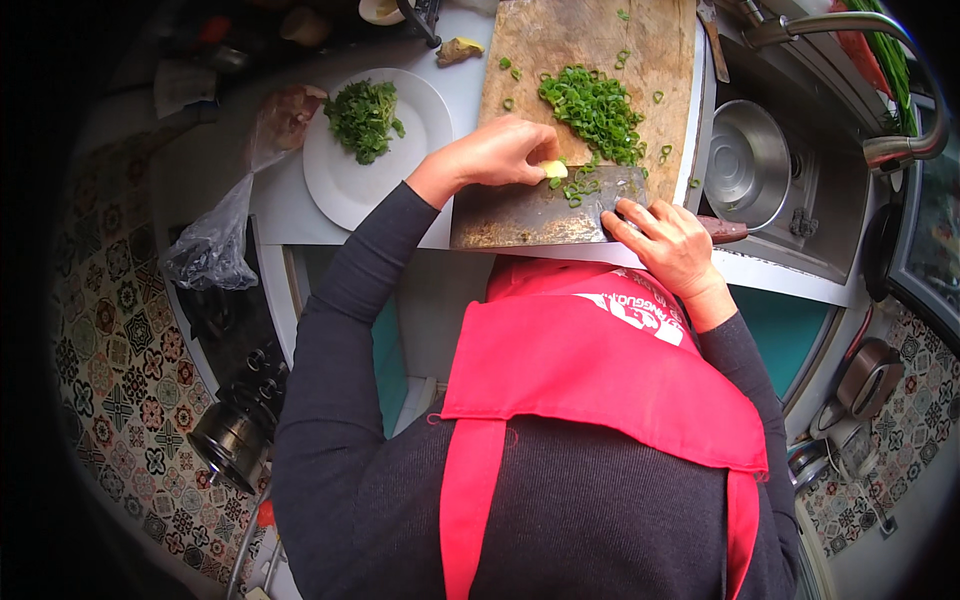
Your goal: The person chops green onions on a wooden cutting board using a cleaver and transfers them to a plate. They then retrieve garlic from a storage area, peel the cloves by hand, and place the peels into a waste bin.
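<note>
My left hand (510, 152) pinches a small pale yellow piece, possibly ginger (555, 169), at the upper edge of a cleaver blade (517, 217). The wide, stained blade lies flat across the near end of a wooden cutting board (517, 30), with a few green rings on it. My right hand (664, 236) rests its fingers on the blade near the brown handle (724, 229); its palm is hidden, and the fingers are not around the handle. Beyond the blade, chopped scallion (592, 109) lies heaped on the board, with loose rings around it.
A white plate (330, 184) with chopped green herbs stands left of the board. Beside it are a plastic bag of meat (281, 124) and a piece of ginger root (459, 51). At right, a metal bowl (746, 161) sits in the sink (829, 214) under a curved faucet (926, 112).
</note>
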